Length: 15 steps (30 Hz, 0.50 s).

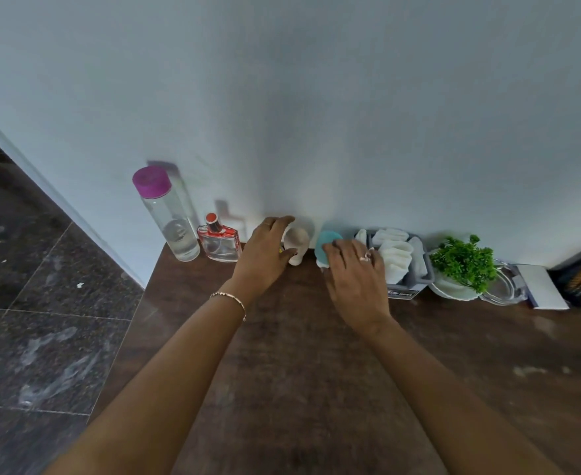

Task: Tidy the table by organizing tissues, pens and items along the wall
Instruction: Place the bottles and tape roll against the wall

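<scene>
My forearms cross the bare table (299, 371) — left hand (265, 255) grasping a cream jar (297, 246), right hand (357, 275) closed over a teal-lidded container (326, 248) — nudging both, I judge, into the wall row beside the tissues (395, 255).
</scene>
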Each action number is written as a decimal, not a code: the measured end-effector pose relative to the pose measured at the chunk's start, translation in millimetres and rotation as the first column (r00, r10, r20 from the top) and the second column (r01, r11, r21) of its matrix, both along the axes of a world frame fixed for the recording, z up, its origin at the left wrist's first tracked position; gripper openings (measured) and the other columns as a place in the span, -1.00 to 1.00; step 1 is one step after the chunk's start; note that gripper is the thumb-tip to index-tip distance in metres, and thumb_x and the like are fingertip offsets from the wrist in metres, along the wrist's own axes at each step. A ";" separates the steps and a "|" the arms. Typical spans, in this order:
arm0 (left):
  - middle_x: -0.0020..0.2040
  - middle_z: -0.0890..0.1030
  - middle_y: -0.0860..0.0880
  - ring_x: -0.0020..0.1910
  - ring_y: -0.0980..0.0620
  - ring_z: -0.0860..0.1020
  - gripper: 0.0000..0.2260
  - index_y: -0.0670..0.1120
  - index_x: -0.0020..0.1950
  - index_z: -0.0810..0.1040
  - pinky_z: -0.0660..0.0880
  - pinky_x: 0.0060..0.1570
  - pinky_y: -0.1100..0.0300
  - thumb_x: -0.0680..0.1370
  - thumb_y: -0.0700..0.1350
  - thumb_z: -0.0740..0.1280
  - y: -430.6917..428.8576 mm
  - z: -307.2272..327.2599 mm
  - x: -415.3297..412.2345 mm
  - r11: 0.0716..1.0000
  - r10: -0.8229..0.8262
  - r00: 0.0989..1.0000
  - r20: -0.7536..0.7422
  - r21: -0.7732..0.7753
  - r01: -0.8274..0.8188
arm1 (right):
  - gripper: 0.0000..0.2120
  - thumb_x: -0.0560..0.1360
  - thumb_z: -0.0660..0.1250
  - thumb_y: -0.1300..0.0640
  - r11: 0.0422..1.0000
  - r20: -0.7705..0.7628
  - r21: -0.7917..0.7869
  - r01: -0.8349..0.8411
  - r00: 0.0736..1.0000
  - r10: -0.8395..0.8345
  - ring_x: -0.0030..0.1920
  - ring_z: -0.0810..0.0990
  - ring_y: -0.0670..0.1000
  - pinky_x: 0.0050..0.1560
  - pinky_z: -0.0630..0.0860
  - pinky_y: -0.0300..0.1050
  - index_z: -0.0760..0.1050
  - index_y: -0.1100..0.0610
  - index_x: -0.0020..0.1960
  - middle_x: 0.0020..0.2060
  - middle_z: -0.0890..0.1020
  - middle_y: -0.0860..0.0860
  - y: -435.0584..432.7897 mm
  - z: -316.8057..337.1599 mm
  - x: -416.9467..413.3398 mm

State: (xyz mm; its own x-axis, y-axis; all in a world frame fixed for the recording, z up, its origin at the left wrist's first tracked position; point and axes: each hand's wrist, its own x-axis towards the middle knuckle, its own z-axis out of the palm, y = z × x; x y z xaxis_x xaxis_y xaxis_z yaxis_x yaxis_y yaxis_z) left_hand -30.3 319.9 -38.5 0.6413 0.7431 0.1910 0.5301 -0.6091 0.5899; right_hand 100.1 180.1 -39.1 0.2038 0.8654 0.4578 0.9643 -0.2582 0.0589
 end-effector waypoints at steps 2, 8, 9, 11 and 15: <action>0.26 0.50 -0.12 0.23 -0.12 0.47 -0.53 -0.08 0.37 0.40 0.39 0.14 0.11 0.48 -0.14 0.41 7.2 3.9 10.0 0.999 -0.044 0.997 -0.070 0.002 0.045 | -0.60 0.42 0.39 0.03 0.997 0.010 -0.051 0.066 0.998 -0.066 0.13 0.50 0.13 0.12 0.33 0.07 0.46 0.11 0.21 0.08 0.57 0.05 15.8 12.5 11.0; 0.08 0.59 -0.14 0.06 -0.14 0.53 -0.73 -0.13 0.21 0.52 0.40 -0.02 0.14 0.51 -0.20 0.34 17.0 9.9 20.2 0.989 -0.143 0.976 -0.166 -0.043 0.138 | -0.75 0.42 0.41 0.07 0.957 -0.009 -0.285 0.052 0.998 -0.057 -0.01 0.55 0.12 0.04 0.12 0.02 0.49 0.09 0.05 -0.20 0.65 0.03 42.2 20.1 30.7; 0.08 0.59 -0.14 0.06 -0.14 0.53 -0.73 -0.13 0.21 0.52 0.40 -0.03 0.14 0.50 -0.21 0.33 16.9 10.9 21.0 0.989 -0.150 0.974 -0.169 -0.040 0.146 | -0.79 0.41 0.40 0.12 0.958 -0.004 -0.283 0.053 0.998 -0.057 -0.05 0.55 0.12 0.02 0.12 0.02 0.48 0.09 0.02 -0.24 0.65 0.02 44.5 21.4 30.7; 0.08 0.58 -0.14 0.05 -0.14 0.53 -0.73 -0.13 0.21 0.52 0.40 -0.03 0.13 0.50 -0.22 0.32 16.0 11.9 23.2 0.987 -0.163 0.971 -0.176 -0.031 0.160 | -0.83 0.42 0.36 0.18 0.957 -0.015 -0.286 0.041 0.999 -0.047 -0.06 0.54 0.14 0.01 0.12 0.03 0.48 0.09 0.01 -0.25 0.65 0.04 47.6 23.9 30.9; 0.09 0.58 -0.15 0.05 -0.15 0.52 -0.72 -0.14 0.21 0.51 0.40 -0.03 0.12 0.50 -0.23 0.31 14.7 11.7 25.4 0.984 -0.177 0.966 -0.188 -0.028 0.175 | -0.85 0.47 0.28 0.20 0.955 -0.030 -0.295 0.027 0.999 -0.038 -0.01 0.52 0.18 0.05 0.13 0.05 0.47 0.12 0.04 -0.21 0.66 0.08 46.9 27.3 32.3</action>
